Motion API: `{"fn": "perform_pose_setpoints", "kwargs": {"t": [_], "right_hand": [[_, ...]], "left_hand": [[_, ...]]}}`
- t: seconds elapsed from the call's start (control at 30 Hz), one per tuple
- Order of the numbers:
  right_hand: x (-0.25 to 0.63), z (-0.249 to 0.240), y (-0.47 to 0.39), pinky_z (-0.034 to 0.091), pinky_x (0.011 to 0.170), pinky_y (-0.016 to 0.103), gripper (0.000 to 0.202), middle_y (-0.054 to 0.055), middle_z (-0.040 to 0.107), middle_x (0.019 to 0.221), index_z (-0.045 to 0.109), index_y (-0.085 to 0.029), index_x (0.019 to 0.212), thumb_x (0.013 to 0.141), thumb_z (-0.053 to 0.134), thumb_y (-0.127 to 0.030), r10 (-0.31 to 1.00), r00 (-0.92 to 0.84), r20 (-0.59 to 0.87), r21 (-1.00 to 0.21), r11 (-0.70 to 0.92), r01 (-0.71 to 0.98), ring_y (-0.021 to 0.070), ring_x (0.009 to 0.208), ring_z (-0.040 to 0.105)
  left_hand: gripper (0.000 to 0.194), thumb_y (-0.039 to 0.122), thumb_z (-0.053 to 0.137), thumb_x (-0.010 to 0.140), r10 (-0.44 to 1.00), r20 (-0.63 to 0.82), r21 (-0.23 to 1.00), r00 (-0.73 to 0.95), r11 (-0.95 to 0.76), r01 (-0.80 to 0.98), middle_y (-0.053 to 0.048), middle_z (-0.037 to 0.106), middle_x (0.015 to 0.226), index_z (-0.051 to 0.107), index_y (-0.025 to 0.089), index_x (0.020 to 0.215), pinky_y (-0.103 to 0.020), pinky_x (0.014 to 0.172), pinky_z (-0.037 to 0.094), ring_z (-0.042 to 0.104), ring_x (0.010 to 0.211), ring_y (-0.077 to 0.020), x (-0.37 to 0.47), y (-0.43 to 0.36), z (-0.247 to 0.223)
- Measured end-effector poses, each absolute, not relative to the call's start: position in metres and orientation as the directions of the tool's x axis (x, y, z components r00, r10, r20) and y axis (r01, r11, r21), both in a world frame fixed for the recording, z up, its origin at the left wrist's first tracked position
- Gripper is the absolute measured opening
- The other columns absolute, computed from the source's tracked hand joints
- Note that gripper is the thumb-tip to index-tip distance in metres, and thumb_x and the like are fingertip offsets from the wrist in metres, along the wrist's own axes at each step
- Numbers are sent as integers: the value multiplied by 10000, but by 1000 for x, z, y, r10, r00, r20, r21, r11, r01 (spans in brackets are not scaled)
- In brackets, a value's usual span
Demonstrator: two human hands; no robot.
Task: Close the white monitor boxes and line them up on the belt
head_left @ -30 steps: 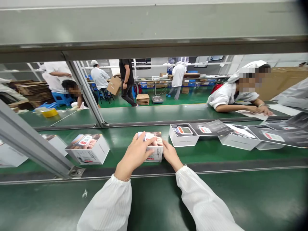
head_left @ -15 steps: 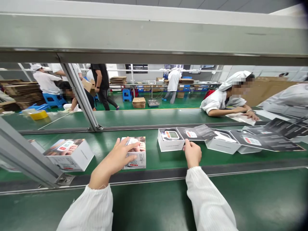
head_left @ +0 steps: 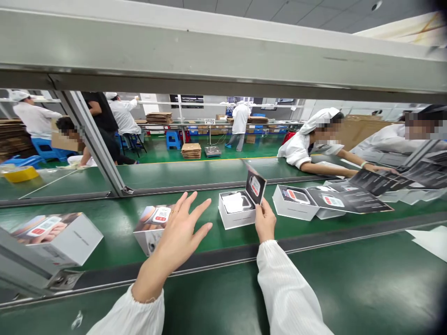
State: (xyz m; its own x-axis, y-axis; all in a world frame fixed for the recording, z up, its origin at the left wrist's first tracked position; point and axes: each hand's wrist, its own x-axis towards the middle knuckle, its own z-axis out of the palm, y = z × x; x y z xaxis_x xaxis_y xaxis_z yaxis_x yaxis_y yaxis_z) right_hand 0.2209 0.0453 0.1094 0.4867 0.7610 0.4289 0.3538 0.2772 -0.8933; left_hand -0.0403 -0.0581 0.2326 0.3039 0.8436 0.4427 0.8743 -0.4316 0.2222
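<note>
My left hand (head_left: pixel 179 237) is spread open in the air, partly in front of a closed printed box (head_left: pixel 150 221). Nothing is between its fingers. To the right stands an open white box (head_left: pixel 237 216) with a device inside, its upper face bright white. The dark inner side of the box's lid (head_left: pixel 255 186) stands nearly upright at the right edge. My right hand (head_left: pixel 266 221) pinches the lower corner of this lid between thumb and fingers. Another open box (head_left: pixel 295 204) with a device in it sits farther right, its lid folded out.
Another closed box (head_left: pixel 59 237) lies at left by a metal post (head_left: pixel 92 139). More open boxes with dark lids (head_left: pixel 352 200) overlap at right, where a co-worker in white (head_left: pixel 310 139) reaches over. White sheets (head_left: pixel 431 242) lie on the near surface. A beam (head_left: pixel 223 51) crosses above.
My right hand has raised the box's lid from lying folded out to nearly upright. My left hand has come off the closed box, fingers spreading. The boxes appear farther left; the view has shifted too.
</note>
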Motion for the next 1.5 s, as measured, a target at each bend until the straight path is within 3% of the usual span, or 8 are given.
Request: {"fn": "perform_pose_setpoints", "kwargs": {"t": [0.2, 0.3, 0.43, 0.63, 0.87, 1.13, 1.4, 1.5], "right_hand": [[226, 108, 39, 258, 1154, 455, 476, 72, 305, 1571, 652, -286, 1272, 861, 531, -494, 918, 141, 371, -891, 310, 331, 286, 1412, 335], [218, 109, 40, 248, 1159, 481, 466, 74, 352, 1545, 682, -298, 1225, 900, 481, -566, 935, 85, 345, -875, 287, 391, 284, 1425, 314], [202, 109, 40, 299, 1140, 460, 403, 72, 463, 1467, 700, -309, 1187, 915, 493, -521, 929, 35, 368, -838, 316, 445, 268, 1413, 344], [174, 104, 42, 344, 1119, 401, 368, 59, 501, 1432, 684, -307, 1205, 925, 501, -459, 921, -12, 390, -839, 361, 407, 246, 1394, 384], [170, 105, 39, 389, 1072, 374, 431, 67, 566, 1366, 625, -252, 1252, 917, 499, -492, 920, 53, 388, -896, 363, 257, 244, 1314, 470], [181, 90, 52, 519, 905, 348, 564, 81, 657, 1207, 500, -225, 1310, 936, 333, -612, 975, 185, 126, -989, 138, -54, 212, 1065, 638], [154, 94, 37, 383, 1053, 462, 446, 123, 602, 1267, 603, -226, 1265, 873, 508, -417, 953, 125, 275, -867, 190, 460, 290, 1207, 536], [157, 101, 35, 453, 966, 414, 397, 104, 665, 1162, 661, -217, 1162, 862, 506, -424, 971, 67, 230, -899, 186, 397, 263, 1065, 620]], "left_hand": [[595, 282, 571, 923, 861, 461, 295, 215, -377, 878, -196, 248, 1543, 325, 164, 1451, -509, 1116, 335, 250, 1441, -341, -14, -28, 192], [330, 177, 518, 893, 933, 358, 357, -33, -105, 928, -204, 527, 1245, 478, 100, 1211, -440, 938, 495, 557, 1182, -310, -9, -18, 173], [174, 135, 482, 858, 926, 328, 222, -186, 115, 968, -155, 585, 1012, 534, 119, 1024, -436, 818, 526, 623, 986, -315, -15, -15, 159], [631, 79, 473, 817, 890, 455, 260, -42, -88, 962, -284, 278, 1500, 324, 54, 1430, -571, 986, 435, 349, 1360, -445, -26, -8, 135], [678, 64, 421, 821, 937, 328, 688, 121, -325, 649, -163, 470, 1397, 288, 139, 1481, -446, 1082, 400, 507, 1268, -253, -28, 6, 120], [691, 379, 686, 864, 817, 341, 339, 466, -569, 749, -1, -72, 1637, 362, 441, 1471, -676, 1108, 173, -65, 1455, -468, -22, -31, 190], [508, 295, 580, 952, 872, 273, 94, 406, -444, 891, -46, 355, 1531, 451, 452, 1417, -588, 1043, 387, 247, 1421, -422, -17, -33, 206], [514, 270, 603, 937, 903, 249, 86, 351, -382, 920, -72, 380, 1515, 476, 425, 1410, -581, 1027, 408, 267, 1411, -441, -10, -32, 207]]}}
